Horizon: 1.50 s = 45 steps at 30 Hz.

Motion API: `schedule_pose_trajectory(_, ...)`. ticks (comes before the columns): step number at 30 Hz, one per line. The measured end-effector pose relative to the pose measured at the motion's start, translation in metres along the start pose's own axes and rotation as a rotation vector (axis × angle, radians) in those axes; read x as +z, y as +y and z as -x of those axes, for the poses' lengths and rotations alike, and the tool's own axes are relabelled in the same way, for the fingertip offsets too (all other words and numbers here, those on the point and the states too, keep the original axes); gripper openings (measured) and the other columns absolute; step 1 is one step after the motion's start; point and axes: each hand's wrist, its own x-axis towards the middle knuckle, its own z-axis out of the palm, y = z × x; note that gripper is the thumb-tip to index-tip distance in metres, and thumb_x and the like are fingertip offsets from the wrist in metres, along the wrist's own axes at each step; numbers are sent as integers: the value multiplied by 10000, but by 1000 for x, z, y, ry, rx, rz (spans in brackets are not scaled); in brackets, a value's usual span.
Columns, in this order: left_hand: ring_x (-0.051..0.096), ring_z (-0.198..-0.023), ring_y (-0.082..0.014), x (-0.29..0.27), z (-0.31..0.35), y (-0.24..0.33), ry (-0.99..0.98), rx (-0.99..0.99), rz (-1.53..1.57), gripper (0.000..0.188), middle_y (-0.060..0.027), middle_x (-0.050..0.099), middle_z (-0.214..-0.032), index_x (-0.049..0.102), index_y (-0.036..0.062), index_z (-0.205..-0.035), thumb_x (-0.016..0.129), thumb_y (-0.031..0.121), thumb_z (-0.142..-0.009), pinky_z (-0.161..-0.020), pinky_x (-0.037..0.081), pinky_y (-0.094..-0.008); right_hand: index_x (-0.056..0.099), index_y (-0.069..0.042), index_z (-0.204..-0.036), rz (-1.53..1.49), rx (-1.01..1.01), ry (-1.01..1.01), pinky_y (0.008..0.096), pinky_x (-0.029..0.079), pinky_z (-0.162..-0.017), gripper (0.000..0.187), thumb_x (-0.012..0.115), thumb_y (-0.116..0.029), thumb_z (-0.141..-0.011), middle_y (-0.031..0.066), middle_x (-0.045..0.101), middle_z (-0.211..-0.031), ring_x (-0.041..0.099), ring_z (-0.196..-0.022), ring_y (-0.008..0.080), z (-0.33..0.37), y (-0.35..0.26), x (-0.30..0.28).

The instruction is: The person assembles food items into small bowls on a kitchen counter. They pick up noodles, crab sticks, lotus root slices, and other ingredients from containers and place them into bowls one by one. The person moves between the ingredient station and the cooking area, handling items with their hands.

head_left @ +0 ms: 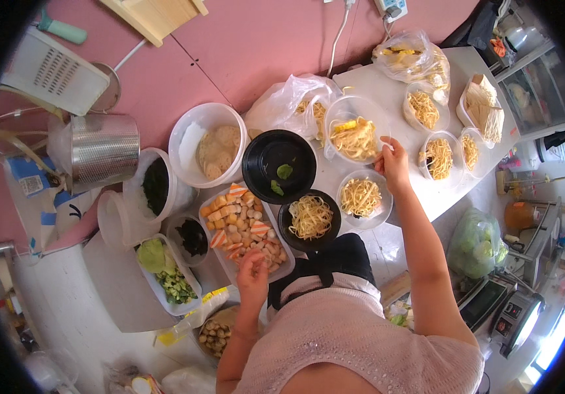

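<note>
My right hand (392, 164) pinches the edge of a clear round plastic tub (381, 113), which holds pale noodle-like strips and something yellow. Just below that tub is a clear bowl of noodles (361, 198). My left hand (251, 269), fingers curled, is at the near edge of a clear tray (287, 264) of fish balls and orange-striped pieces; what its fingers hold, if anything, is hidden. Between my hands, a black bowl (310, 220) contains noodles. Behind it, another black bowl (256, 161) has a few green leaves inside.
Left of the tray are a white bucket (176, 141), a tub of dark seaweed-like food (156, 187) and a box of chopped greens (178, 287). A perforated metal pot (105, 154) stands farther left. At right are several noodle bowls and a white basket (482, 108).
</note>
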Motion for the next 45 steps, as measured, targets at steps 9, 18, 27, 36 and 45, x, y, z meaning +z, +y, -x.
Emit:
schedule_pose_trajectory(9,562,-1140,-189,5,-5,-9,-93,36,-56,216,-115,539,-1283,608,8,-1115,579,-28,-904,-955,474,-299,520,50,-1165,-123,36,229,270,495,-452,291,488,-179,-988,154,647,-723,600,-500,176,-72,-20,-14)
schedule_pose_trajectory(18,618,-1065,-222,4,10,-15,-29,-8,-106,227,-130,604,-1232,631,30,-1106,627,18,-880,-837,511,-306,519,-1,-1174,-86,-74,167,275,519,-604,258,563,-137,-959,102,610,-899,631,-716,165,-4,-8,-16)
schedule_pose_trajectory(27,629,-1045,-296,19,0,10,-143,99,-317,259,-147,598,-1229,608,39,-1148,619,73,-891,-842,525,-382,645,6,-964,750,-259,100,347,511,-677,113,627,-59,-873,147,642,-836,645,-729,250,125,53,-52)
schedule_pose_trajectory(36,560,-1144,-364,30,-20,35,-406,77,-441,319,-153,570,-1259,590,48,-1191,627,134,-887,-932,463,-403,634,-135,-1153,1218,-595,-116,396,507,-859,417,729,-72,-752,88,537,-1243,521,-1146,302,113,33,-2)
schedule_pose_trajectory(45,499,-1219,-358,105,-68,9,-351,692,-849,513,-177,498,-1372,512,83,-1325,660,120,-834,-955,459,-449,627,-53,-935,905,-534,-242,418,504,-756,217,566,50,-755,127,591,-943,599,-917,332,66,65,-9)
